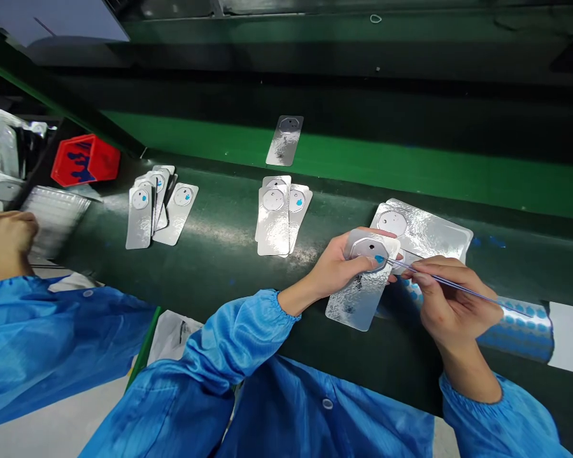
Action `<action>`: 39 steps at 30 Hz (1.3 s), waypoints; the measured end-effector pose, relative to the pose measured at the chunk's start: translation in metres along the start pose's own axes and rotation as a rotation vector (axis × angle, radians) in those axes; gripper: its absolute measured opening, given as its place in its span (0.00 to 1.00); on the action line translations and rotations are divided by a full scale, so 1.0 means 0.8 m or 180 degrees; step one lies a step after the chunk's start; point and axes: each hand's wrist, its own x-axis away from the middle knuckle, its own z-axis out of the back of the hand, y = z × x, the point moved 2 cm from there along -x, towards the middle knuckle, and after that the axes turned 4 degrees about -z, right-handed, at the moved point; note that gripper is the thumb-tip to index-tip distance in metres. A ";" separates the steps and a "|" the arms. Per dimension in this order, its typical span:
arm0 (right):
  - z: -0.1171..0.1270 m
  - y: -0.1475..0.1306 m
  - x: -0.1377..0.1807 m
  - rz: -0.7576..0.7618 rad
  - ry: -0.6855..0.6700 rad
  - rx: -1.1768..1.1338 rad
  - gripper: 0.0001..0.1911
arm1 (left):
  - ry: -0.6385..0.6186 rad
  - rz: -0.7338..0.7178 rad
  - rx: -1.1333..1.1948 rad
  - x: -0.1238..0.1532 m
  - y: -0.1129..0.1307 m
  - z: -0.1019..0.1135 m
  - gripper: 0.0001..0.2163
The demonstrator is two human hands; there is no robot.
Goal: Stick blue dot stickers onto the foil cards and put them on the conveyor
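The left hand [337, 270] grips a silver foil card [358, 299] while the right hand [451, 305] pinches a thin rod [446, 282] touching its blue dot [379, 259].

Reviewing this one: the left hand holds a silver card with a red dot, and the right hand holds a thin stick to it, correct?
No: the dot on the silver card is blue, not red, as the head view shows. The left hand does hold that card, and the right hand holds a thin stick to it.
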 end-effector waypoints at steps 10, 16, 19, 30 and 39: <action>0.002 -0.003 0.000 0.0019 0.0013 0.0042 0.03 | -0.0029 -0.0042 -0.0056 0.002 -0.002 0.001 0.25; 0.006 0.000 -0.002 -0.0141 0.0838 -0.0072 0.09 | 0.0407 -0.0394 -0.0418 0.000 0.004 0.006 0.29; 0.003 -0.001 -0.002 -0.0542 0.0562 -0.0004 0.10 | 0.0554 -0.0513 -0.0151 0.002 0.006 0.005 0.31; 0.033 0.031 0.000 -0.1402 0.0105 0.0187 0.19 | 0.1696 -0.0840 -0.3456 -0.097 0.166 0.089 0.24; 0.254 0.143 -0.031 -0.1499 0.0582 0.1807 0.21 | 0.2939 0.0204 -0.4799 -0.178 0.291 0.198 0.40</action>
